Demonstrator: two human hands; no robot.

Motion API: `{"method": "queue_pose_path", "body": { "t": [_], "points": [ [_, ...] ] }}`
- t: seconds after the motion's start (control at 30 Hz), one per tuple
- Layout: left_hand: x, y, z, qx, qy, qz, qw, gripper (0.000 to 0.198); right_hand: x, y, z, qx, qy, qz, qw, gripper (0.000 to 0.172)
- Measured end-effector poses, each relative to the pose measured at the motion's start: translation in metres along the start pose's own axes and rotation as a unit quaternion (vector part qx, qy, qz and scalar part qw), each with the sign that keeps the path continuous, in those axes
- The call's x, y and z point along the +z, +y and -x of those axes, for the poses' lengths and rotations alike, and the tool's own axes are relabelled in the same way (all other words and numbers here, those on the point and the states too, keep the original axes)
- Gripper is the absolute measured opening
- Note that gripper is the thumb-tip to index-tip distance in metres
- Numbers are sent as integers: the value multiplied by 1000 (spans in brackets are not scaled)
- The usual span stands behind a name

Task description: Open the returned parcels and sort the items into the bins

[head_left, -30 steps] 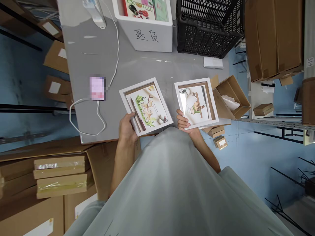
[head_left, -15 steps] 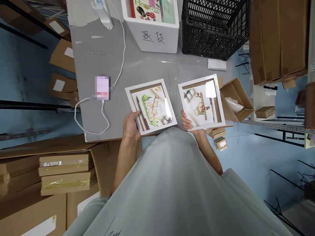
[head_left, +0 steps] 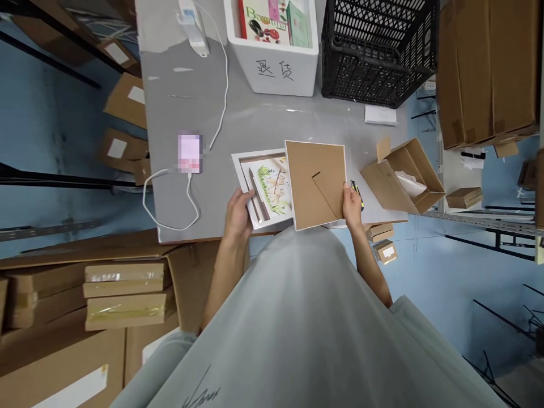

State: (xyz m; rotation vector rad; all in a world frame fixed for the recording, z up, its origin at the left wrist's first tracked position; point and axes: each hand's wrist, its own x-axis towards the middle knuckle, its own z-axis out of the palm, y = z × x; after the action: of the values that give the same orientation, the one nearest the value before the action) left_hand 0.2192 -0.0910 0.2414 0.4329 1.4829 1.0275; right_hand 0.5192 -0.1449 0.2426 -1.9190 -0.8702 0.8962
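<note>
My left hand [head_left: 238, 215] grips the left edge of a white picture frame [head_left: 246, 164], which faces up and shows a drawing among green leaves. In my right hand [head_left: 352, 205] is a second frame [head_left: 317, 184], turned so its brown backing board with a slit faces up. My fingers close on its right edge. This second frame overlaps the right part of the first one. Just beyond my right hand a black and yellow tool [head_left: 357, 195] lies on the table, partly hidden.
On the grey table [head_left: 255, 122] stand a white foam box [head_left: 284, 73] with books and a black crate [head_left: 365, 73]. A phone [head_left: 190, 153] with cables lies left, an open carton [head_left: 382, 181] right. Stacked cartons [head_left: 125, 309] fill the lower left.
The right-hand frame has turned over from its picture side to its brown back and moved left over the other frame. My right hand now holds its right edge. The black and yellow tool has come into sight.
</note>
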Motion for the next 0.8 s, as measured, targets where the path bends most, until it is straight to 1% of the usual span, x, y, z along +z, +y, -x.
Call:
{"method": "queue_pose_path", "body": {
  "t": [0.07,0.13,0.27,0.47,0.53,0.57,0.63,0.73,0.8],
  "points": [
    [2,-1,1,6,-27,6,1000,38,-5,-4,2,-28,28,41,998,73],
    [4,-1,2,13,-42,6,999,38,-10,-9,4,-40,48,60,996,73],
    [7,0,6,22,-42,4,999,34,-16,-19,9,-44,78,82,993,71],
    [11,2,12,1,-24,2,1000,30,-18,-26,15,-11,60,73,995,60],
    [11,1,13,-8,-19,1,1000,31,-20,-25,18,-20,61,83,994,59],
    [11,0,13,-11,-19,0,1000,33,-22,-24,20,-36,67,97,992,58],
    [10,-1,14,-15,-21,-2,1000,35,-29,-18,22,-92,73,140,983,53],
    [9,-2,15,-16,-27,-7,999,37,-43,-7,21,-183,42,209,960,42],
    [8,-3,15,-15,-33,-8,999,37,-54,2,17,-220,19,241,945,35]
  ]
}}
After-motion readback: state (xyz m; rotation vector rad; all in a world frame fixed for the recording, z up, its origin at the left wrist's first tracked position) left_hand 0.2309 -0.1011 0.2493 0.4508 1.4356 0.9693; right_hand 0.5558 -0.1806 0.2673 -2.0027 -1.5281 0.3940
